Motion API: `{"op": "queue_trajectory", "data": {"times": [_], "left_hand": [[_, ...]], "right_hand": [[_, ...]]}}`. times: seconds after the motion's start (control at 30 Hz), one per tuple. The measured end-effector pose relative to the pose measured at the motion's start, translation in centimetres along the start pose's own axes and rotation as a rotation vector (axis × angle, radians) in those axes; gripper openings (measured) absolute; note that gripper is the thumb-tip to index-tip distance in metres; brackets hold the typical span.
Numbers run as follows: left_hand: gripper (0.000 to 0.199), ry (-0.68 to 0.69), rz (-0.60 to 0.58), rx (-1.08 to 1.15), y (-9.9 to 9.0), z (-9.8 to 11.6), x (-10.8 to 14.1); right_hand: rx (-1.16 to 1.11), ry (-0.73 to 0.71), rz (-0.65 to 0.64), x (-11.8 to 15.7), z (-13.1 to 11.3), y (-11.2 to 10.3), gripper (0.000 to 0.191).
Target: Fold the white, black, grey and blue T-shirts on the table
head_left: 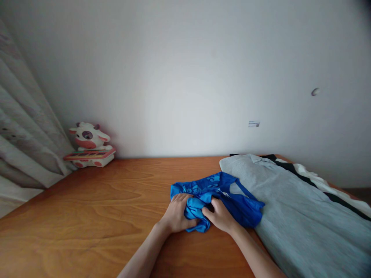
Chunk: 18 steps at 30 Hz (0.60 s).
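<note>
A crumpled blue sleeveless top lies on the wooden surface, with lighter blue print on its far part and a small white mark near the middle. A narrow strap of it stretches to the right, over the edge of a grey cloth. My left hand is closed round the left side of a bunched, lighter blue portion, thumb toward me. On the other side of that bunch, my right hand has its fingers curled into the fabric, the fingertips partly hidden in the folds.
The grey cloth, with black and white fabric along its far side, covers the right of the wooden surface. A cow-shaped toy keyboard stands at the back left beside a curtain. Behind rises a white wall with a small label.
</note>
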<state>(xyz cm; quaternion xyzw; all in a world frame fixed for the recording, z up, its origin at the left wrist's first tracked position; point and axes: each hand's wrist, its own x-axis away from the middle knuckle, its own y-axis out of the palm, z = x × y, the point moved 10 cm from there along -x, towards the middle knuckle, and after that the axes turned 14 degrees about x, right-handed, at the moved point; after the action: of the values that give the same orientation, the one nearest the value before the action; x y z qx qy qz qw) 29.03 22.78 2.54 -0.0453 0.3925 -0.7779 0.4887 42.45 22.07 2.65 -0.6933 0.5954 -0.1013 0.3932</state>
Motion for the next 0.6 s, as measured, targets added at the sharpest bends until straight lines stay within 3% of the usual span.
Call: {"op": "queue_trajectory", "data": {"times": [0.17, 0.3, 0.43, 0.5, 0.6], "left_hand": [[0.051, -0.007, 0.041, 0.126, -0.9, 0.3, 0.2], [0.048, -0.006, 0.205, 0.269, -2.8, -0.2, 0.6], [0.046, -0.002, 0.463, 0.416, -5.1, -0.9, 1.1], [0.046, -0.034, 0.644, 0.506, -6.2, -1.8, 1.8], [0.045, -0.075, 0.893, 0.586, -7.7, -3.1, 3.1]], "right_hand": [[0.076, -0.04, 0.073, -0.1, -0.5, -0.6, 0.023], [0.177, -0.003, 0.361, 0.1, 0.7, -3.1, 0.035], [0.295, 0.119, 0.692, 1.1, 4.0, -5.5, 0.052], [0.357, 0.171, 0.713, 1.1, 5.6, -5.5, 0.058], [0.422, 0.139, 0.614, 0.5, 5.8, -4.5, 0.05]]}}
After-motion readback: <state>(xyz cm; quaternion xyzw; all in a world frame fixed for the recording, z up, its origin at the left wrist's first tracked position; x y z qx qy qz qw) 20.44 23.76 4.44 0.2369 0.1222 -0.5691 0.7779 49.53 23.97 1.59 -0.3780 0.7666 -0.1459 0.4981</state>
